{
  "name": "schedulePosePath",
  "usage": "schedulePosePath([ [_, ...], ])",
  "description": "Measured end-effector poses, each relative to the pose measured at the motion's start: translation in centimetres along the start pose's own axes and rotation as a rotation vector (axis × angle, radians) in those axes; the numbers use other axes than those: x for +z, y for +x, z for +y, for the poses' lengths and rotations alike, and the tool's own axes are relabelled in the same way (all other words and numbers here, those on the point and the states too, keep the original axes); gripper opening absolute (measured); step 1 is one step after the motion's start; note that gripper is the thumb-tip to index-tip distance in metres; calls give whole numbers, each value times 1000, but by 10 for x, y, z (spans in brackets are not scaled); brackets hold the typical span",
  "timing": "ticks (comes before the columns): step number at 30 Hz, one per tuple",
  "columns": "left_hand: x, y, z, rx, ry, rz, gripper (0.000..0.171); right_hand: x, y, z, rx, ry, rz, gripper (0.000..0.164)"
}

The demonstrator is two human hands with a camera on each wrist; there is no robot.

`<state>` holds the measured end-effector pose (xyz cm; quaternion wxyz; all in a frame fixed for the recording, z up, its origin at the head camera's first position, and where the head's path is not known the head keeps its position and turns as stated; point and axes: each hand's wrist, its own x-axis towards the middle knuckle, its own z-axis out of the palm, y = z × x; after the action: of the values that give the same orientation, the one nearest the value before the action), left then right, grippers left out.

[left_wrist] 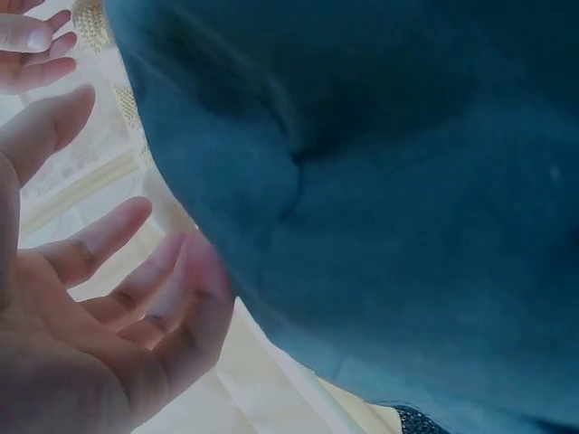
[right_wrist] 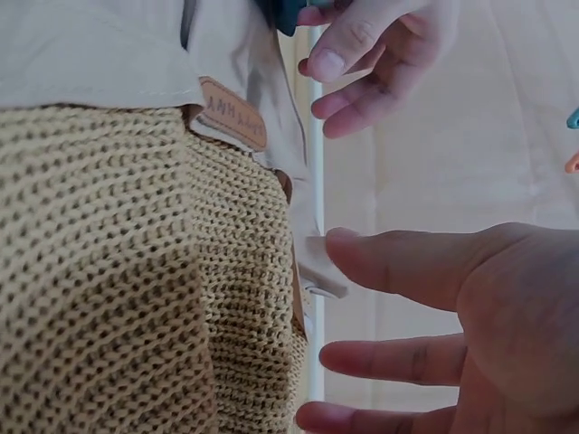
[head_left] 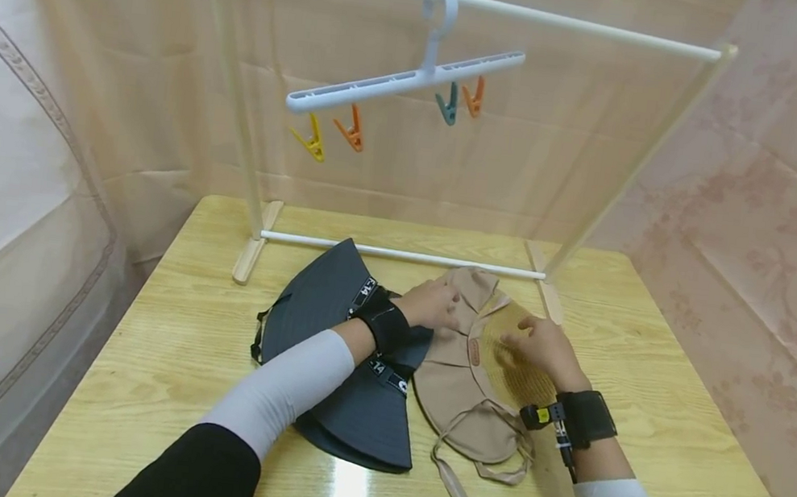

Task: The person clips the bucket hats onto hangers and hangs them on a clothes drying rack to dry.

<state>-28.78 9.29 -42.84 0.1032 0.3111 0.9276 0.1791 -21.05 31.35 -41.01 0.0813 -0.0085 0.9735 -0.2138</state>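
A dark blue bucket hat, with a lettered band across it, lies folded on the table. Overlapping its right edge is a beige sun hat with a knitted straw-coloured crown, a small leather label and long fabric ties. My left hand is over the upper part of the beige brim, beside the dark hat, its fingers relaxed and holding nothing. At the right side of the knitted crown hovers my right hand, thumb and fingers spread apart, gripping nothing.
A white-barred rack stands at the table's back. From it hangs a pale blue hanger, tilted, with yellow, orange and teal clips below. Curtains surround the wooden table.
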Motion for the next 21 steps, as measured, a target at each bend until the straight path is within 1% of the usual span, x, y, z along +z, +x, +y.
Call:
schedulePosePath([
  [3, 1, -1, 2, 5, 8, -11, 54, 2, 0, 2, -5, -24, 11, 55],
  [7, 1, -2, 4, 29, 18, -4, 55, 5, 0, 5, -5, -44, 12, 53],
  [14, 5, 0, 6, 68, 18, -24, 57, 9, 1, 8, 0, -10, -8, 53],
  [18, 8, 1, 7, 121, 46, -40, 56, 12, 0, 7, -8, -1, 3, 52],
  [19, 9, 1, 7, 139, 52, -46, 54, 13, 0, 7, -15, -1, 9, 51],
  [21, 9, 2, 7, 177, 88, -49, 44, 15, 1, 8, -39, -6, 20, 49],
])
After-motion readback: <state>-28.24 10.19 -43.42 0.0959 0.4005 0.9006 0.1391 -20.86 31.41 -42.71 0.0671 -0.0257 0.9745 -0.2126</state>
